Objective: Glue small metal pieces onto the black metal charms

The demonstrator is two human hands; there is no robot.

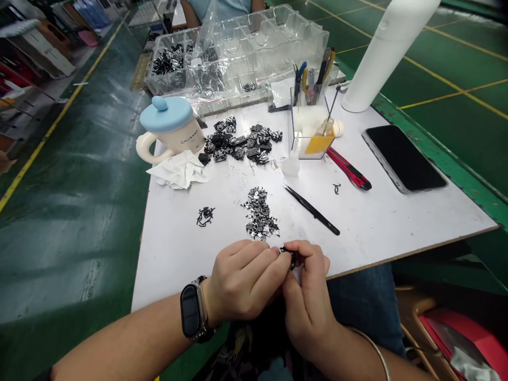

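Both hands meet at the table's near edge around a small black part [292, 257], mostly covered by fingers. My left hand [248, 278], with a watch on its wrist, is closed with its fingertips on the part. My right hand [311, 296] pinches the same part between thumb and fingers. Just beyond them lies a pile of small silvery metal pieces [260, 214]. Black tweezers [311, 209] rest to the right of that pile. A little heap of thin black bits [205, 216] sits to the left. Farther back is a cluster of black blocky parts [242, 143].
A lidded mug [174, 127] and crumpled tissue [180, 169] stand at left. At right are a clear tool holder [313, 129], red utility knife [349, 169], phone [405, 157] and tall white bottle [384, 58]. Behind, clear compartment trays [254, 53] stand before another person [222, 10].
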